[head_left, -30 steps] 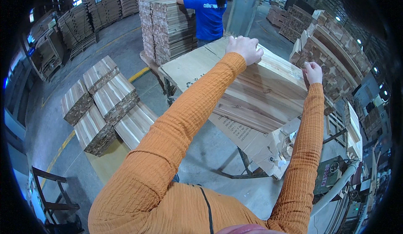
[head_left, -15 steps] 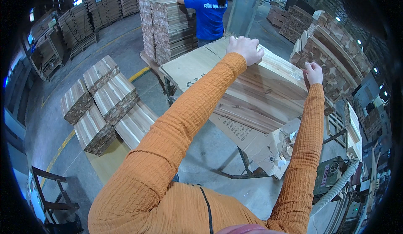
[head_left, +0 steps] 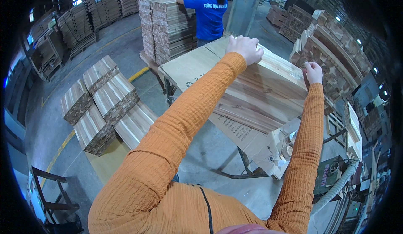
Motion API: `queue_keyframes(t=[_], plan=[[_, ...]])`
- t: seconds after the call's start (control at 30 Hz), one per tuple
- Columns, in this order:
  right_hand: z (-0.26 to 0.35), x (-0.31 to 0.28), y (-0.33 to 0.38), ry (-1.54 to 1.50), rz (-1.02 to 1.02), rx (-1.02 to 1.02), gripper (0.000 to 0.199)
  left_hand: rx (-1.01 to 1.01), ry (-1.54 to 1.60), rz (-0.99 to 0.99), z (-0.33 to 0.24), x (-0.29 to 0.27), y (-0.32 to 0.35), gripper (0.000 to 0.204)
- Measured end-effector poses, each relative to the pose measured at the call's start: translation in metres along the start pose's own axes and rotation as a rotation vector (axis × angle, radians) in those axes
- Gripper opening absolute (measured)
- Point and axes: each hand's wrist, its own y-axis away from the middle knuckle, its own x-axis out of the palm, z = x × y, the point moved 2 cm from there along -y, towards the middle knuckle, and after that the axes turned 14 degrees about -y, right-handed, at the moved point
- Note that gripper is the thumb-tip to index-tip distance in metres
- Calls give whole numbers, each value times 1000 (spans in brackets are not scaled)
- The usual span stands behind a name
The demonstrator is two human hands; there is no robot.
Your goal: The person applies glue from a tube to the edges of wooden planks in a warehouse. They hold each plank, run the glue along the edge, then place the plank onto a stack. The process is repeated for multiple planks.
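A stack of wooden boards (head_left: pixel 262 93) with streaky brown and pale grain rests on the worktable in front of me. My left hand (head_left: pixel 245 50) is closed over the far upper edge of the top board, its fingertips partly hidden behind the wood. At the right end of the same board, my right hand (head_left: pixel 313 72) is closed on the corner, thumb and fingers bent together. Orange sleeves cover both my arms. Flattened printed cardboard (head_left: pixel 245 135) lies under the boards on the worktable (head_left: pixel 184 69).
Several bundles of wooden strips (head_left: pixel 115 97) sit on a low board to the left. Beyond the table, a person in a blue shirt (head_left: pixel 210 15) stands beside a tall wood stack (head_left: pixel 174 28). More stacked wood (head_left: pixel 331 57) rises at the right, above a machine with a hose (head_left: pixel 336 187).
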Motion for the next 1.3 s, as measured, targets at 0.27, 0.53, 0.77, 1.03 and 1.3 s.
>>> queue_keyframes(t=[0.27, 0.53, 0.77, 1.03, 1.3], plan=[[-12, -7, -9, 8, -15, 1, 31, 21, 19, -5, -3, -1, 0, 36], [-3, -8, -1, -11, -18, -4, 30, 26, 14, 37, -4, -2, -1, 37], [-1, -7, 1, -20, -23, 4, 29, 17, 16, 37, -3, -2, -1, 37], [-2, -7, 0, -35, -15, 23, 30, 23, 32, 113, -5, -10, 1, 38], [-7, -7, -5, -16, -14, 9, 32, 19, 11, 46, -3, -5, 0, 38]])
